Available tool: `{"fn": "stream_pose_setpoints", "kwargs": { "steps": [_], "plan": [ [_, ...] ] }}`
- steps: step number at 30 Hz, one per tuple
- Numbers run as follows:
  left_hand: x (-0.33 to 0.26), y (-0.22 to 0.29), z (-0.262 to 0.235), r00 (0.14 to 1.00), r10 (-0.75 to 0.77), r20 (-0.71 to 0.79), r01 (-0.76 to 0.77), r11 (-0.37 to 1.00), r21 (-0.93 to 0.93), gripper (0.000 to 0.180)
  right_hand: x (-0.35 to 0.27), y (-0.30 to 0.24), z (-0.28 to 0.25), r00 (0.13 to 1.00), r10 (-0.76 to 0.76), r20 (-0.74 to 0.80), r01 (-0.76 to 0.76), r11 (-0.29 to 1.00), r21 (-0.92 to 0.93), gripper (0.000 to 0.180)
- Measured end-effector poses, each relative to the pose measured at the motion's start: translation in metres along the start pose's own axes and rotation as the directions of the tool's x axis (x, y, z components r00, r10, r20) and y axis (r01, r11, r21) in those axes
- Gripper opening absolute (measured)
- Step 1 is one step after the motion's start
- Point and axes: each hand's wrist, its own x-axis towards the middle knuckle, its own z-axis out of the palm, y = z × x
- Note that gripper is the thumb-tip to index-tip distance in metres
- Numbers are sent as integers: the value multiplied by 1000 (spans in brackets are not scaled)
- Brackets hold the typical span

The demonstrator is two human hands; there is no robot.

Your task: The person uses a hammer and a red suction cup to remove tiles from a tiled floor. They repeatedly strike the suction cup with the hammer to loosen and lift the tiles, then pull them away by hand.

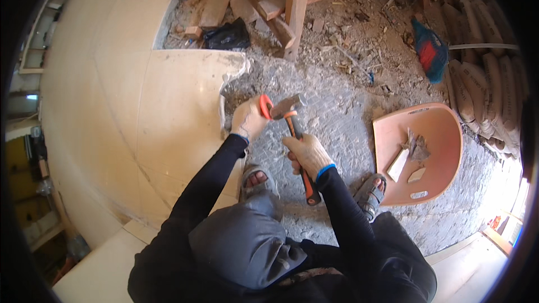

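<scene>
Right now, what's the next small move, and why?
Probably draw the hammer in the right hand back slightly while the left hand steadies the orange-guarded tool: the hammer's head overlaps its guard in view, and whether they touch is unclear.

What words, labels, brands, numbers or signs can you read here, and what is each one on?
No text can be read.
Stacked sacks: faint marks, too small and blurred to read.
Hammer in the right hand: nothing legible.
Peach-coloured scoop: nothing legible.
</scene>
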Motion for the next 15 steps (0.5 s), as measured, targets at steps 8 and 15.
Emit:
{"fn": "stream_pose_setpoints", "kwargs": {
  "steps": [8,15],
  "plan": [
    [1,21,-14,998,69,8,-70,978,195,14,-19,-54,-54,947,-199,-253,247,953,175,26],
    [-29,49,-6,944,289,-158,-287,957,36,23,7,-16,-67,989,-26,-146,61,969,241,26]
  ]
}}
